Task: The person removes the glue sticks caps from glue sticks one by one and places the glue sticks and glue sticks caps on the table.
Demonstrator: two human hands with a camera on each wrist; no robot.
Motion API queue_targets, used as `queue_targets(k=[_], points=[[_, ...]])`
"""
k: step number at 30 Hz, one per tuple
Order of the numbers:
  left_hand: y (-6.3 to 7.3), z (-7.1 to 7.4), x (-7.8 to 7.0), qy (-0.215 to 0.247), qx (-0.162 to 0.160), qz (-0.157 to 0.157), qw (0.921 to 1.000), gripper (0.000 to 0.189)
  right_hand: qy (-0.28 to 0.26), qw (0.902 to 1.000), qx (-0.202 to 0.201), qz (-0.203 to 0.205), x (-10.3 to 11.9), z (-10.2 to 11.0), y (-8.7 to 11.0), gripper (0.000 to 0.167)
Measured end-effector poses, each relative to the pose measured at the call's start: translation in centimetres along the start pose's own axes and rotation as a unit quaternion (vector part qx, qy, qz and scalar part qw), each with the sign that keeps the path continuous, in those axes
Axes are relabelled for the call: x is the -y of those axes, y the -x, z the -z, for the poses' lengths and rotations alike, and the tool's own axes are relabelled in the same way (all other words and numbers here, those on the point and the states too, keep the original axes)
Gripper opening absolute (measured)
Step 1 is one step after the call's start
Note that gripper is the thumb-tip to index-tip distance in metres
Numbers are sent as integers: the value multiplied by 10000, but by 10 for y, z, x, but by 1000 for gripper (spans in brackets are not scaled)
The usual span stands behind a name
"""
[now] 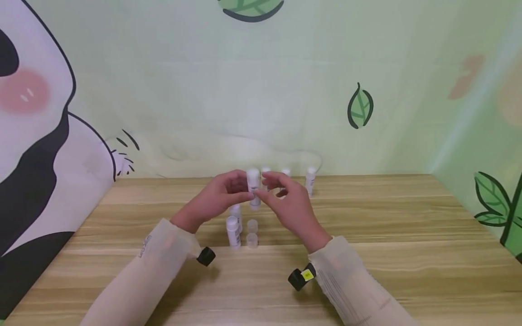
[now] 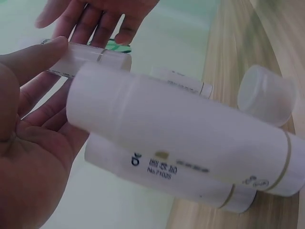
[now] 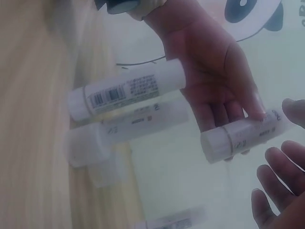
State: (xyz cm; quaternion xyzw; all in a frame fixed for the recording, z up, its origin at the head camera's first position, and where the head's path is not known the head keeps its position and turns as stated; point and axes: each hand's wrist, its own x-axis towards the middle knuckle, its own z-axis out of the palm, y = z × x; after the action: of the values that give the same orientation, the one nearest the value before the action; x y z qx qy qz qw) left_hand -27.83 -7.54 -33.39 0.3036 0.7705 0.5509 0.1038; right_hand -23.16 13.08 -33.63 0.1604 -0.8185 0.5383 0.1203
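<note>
My left hand (image 1: 210,199) pinches a white glue stick (image 1: 253,177) upright above the table, thumb on one side and fingers behind. On the other side is my right hand (image 1: 291,206), its fingers loosely bent and spread. In the right wrist view the right fingers (image 3: 279,167) stand apart from the tube, with the thumb tip close to its end. Below the hands, two more glue sticks (image 1: 233,232) stand one behind the other. Beside them sit two small translucent caps (image 1: 252,240).
Farther back on the wooden table (image 1: 367,226), several white glue sticks (image 1: 311,182) stand in a row, some partly hidden by the right hand. A green backdrop (image 1: 183,90) with a panda and leaves rises behind the table and along its sides.
</note>
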Motion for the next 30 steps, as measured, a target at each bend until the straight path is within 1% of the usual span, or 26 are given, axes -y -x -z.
queue_targets(k=[8, 12, 17, 23, 30], points=[[2, -6, -6, -265, 127, 10, 9996, 32, -180, 9997, -121, 103, 7, -1, 1, 43], [2, -8, -8, -210, 240, 9, 9995, 33, -222, 9996, -158, 80, 11, 0, 1, 38], [2, -10, -8, -131, 288, -37, 9995, 32, -240, 9996, -169, 46, 14, 1, 2, 33], [3, -10, -9, -91, 335, -118, 9993, 30, -218, 9996, -129, 93, 15, 1, 2, 32], [2, -11, -12, -209, 367, -355, 9985, 30, -281, 9995, -40, 155, 18, 3, 3, 31]])
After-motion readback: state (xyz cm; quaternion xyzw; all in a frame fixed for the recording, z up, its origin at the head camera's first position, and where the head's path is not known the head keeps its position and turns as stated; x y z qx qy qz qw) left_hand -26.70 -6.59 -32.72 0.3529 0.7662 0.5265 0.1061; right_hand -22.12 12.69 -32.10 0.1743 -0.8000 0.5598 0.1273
